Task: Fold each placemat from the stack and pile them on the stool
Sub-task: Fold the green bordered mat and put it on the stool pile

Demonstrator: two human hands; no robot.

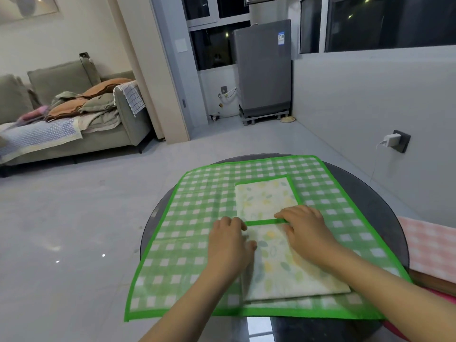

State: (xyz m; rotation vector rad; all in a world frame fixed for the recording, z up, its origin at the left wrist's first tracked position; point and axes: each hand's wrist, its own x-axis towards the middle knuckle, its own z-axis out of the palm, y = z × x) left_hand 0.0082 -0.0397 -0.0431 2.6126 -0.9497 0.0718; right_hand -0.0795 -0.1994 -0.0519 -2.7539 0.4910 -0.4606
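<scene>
Nearest the camera, two bare forearms reach in over the near edge of a round dark table (385, 208). The left hand (229, 245) lies palm down with relaxed fingers on the left edge of a folded leaf-print placemat (281, 262), fingertips touching its green-trimmed top edge. The right hand (306, 225) rests on the same placemat's upper right part, fingers bent and pressing along that green trim; whether they pinch the edge cannot be told. This folded placemat sits on the middle of a large green checked placemat (197, 230), which is spread flat over the table. The checked placemat's left corners overhang the table rim, and its near green border runs just inside the table's near edge. Beyond the hands, more leaf-print cloth (264, 196) with a green strip on its right lies on the checked placemat. Right of the table, close to its rim, a pink checked cloth (429, 245) rests on something low. Left of the table is open pale floor (74, 218), reaching back to a sofa (74, 114) piled with cushions.
</scene>
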